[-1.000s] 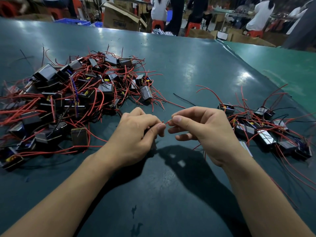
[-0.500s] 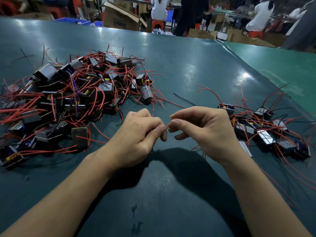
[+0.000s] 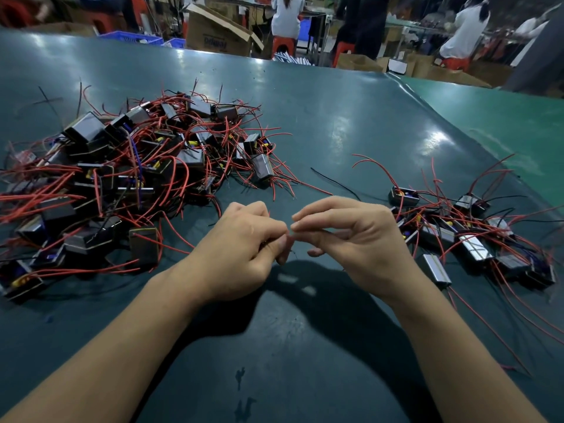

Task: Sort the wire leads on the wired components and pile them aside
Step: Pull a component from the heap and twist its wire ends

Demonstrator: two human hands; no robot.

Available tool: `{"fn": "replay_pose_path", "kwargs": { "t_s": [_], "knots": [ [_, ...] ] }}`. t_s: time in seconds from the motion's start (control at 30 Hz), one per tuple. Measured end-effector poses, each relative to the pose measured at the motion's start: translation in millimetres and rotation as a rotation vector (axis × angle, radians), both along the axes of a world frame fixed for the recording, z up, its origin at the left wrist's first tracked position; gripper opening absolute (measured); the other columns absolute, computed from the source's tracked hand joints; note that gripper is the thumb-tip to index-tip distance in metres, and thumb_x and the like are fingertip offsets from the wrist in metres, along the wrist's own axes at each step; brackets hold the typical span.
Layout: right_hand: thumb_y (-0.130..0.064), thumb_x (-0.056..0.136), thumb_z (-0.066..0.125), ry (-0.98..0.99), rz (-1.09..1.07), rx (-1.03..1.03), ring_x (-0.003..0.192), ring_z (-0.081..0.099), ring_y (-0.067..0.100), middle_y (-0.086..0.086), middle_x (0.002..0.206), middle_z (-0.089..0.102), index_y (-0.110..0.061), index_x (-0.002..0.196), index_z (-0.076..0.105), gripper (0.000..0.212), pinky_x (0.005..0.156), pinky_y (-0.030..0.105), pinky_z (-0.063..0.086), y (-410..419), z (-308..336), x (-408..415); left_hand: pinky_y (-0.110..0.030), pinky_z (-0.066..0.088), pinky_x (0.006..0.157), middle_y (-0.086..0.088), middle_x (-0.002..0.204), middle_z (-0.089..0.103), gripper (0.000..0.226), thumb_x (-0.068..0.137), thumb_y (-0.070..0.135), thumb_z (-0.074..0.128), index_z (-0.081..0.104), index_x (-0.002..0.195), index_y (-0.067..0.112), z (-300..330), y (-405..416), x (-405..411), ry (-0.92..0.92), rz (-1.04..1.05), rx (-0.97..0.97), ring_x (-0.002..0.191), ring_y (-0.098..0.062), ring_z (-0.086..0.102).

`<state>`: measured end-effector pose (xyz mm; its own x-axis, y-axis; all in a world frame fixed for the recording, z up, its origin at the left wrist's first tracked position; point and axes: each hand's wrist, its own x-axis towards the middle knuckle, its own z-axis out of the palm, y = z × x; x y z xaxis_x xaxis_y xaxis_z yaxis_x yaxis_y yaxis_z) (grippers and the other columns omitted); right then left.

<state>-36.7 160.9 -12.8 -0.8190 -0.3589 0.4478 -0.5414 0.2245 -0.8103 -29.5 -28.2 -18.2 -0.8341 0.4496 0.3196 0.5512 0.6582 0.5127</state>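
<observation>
Two hands mid-table: left hand (image 3: 241, 248) curled, probably round hidden component; right hand (image 3: 345, 236) pinches thin lead. Leads limp, light, snag-prone; grip near body.

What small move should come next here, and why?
Probably finish straightening the lead, then set the part on the right pile. The left hand and right hand meet fingertip to fingertip, pinching something thin; the big left pile looks unsorted.
</observation>
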Motion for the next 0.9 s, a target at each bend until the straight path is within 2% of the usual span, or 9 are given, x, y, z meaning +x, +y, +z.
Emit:
{"fn": "replay_pose_path", "kwargs": {
  "t_s": [0.13,0.2,0.3,0.37,0.53,0.67,0.8,0.9],
  "knots": [
    [-0.006,0.077,0.075,-0.272,0.047,-0.034,0.060,0.062,0.012,0.004,0.067,0.070,-0.014,0.080,0.077,0.009,0.056,0.021,0.053,3.2,2.7,-2.5,-0.041,0.036,0.080,0.013,0.063,0.047,0.024,0.088,0.023,0.052,0.062,0.066,0.021,0.1,0.9,1.5,0.071,-0.061,-0.045,0.078,-0.009,0.041],
    [-0.002,0.078,0.074,-0.324,0.057,-0.029,0.056,0.061,0.011,0.003,0.062,0.069,-0.017,0.076,0.077,0.015,0.053,0.022,0.053,4.1,2.7,-3.2,-0.042,0.037,0.079,0.013,0.063,0.049,0.023,0.088,0.022,0.053,0.062,0.066,0.021,-0.4,0.9,1.2,0.082,-0.076,-0.050,0.078,-0.012,0.043],
    [-0.008,0.083,0.074,-0.246,0.022,-0.002,0.061,0.068,0.016,0.003,0.070,0.073,-0.020,0.080,0.076,0.013,0.050,0.027,0.054,5.0,3.7,-1.4,-0.041,0.036,0.084,0.008,0.065,0.051,0.025,0.088,0.026,0.050,0.063,0.067,0.022,-0.5,-0.4,1.2,0.025,-0.016,0.033,0.079,-0.007,0.043],
    [-0.008,0.086,0.072,-0.229,-0.006,-0.008,0.064,0.071,0.019,0.003,0.072,0.073,-0.018,0.083,0.074,0.010,0.048,0.026,0.053,5.4,3.2,-1.2,-0.040,0.036,0.086,0.005,0.066,0.052,0.028,0.089,0.030,0.047,0.063,0.067,0.022,-0.1,0.1,1.8,0.017,0.037,0.053,0.079,-0.006,0.043],
    [-0.009,0.086,0.072,-0.140,-0.105,0.002,0.062,0.070,0.016,0.001,0.070,0.072,-0.019,0.080,0.071,0.011,0.047,0.026,0.052,4.7,-2.1,-3.0,-0.041,0.036,0.085,0.013,0.061,0.045,0.032,0.092,0.031,0.043,0.062,0.070,0.020,-0.4,0.9,-0.8,0.042,0.123,0.089,0.079,-0.013,0.046],
    [-0.015,0.084,0.073,0.069,-0.110,0.128,0.068,0.067,0.011,-0.009,0.073,0.070,-0.018,0.084,0.074,0.003,0.052,0.041,0.054,4.6,-2.9,-1.6,-0.042,0.036,0.085,0.011,0.062,0.048,0.031,0.091,0.029,0.043,0.060,0.066,0.020,-0.3,-0.5,-1.0,0.037,0.109,0.060,0.079,-0.015,0.048],
    [-0.017,0.080,0.074,0.045,0.033,0.003,0.068,0.060,0.014,0.000,0.081,0.066,-0.008,0.091,0.078,0.014,0.048,0.044,0.049,3.3,-0.9,-1.1,-0.039,0.034,0.086,0.013,0.061,0.046,0.027,0.091,0.027,0.044,0.051,0.065,0.029,-0.4,-2.0,-0.5,0.025,0.015,0.014,0.079,-0.007,0.044],
    [-0.018,0.076,0.075,-0.055,0.047,-0.033,0.069,0.058,0.012,0.004,0.080,0.064,-0.012,0.091,0.078,0.017,0.048,0.035,0.052,4.0,1.8,-1.2,-0.038,0.035,0.085,0.013,0.061,0.047,0.027,0.092,0.026,0.046,0.051,0.066,0.028,0.6,-1.2,1.0,0.035,-0.043,0.028,0.079,-0.007,0.044]
  ]
}}
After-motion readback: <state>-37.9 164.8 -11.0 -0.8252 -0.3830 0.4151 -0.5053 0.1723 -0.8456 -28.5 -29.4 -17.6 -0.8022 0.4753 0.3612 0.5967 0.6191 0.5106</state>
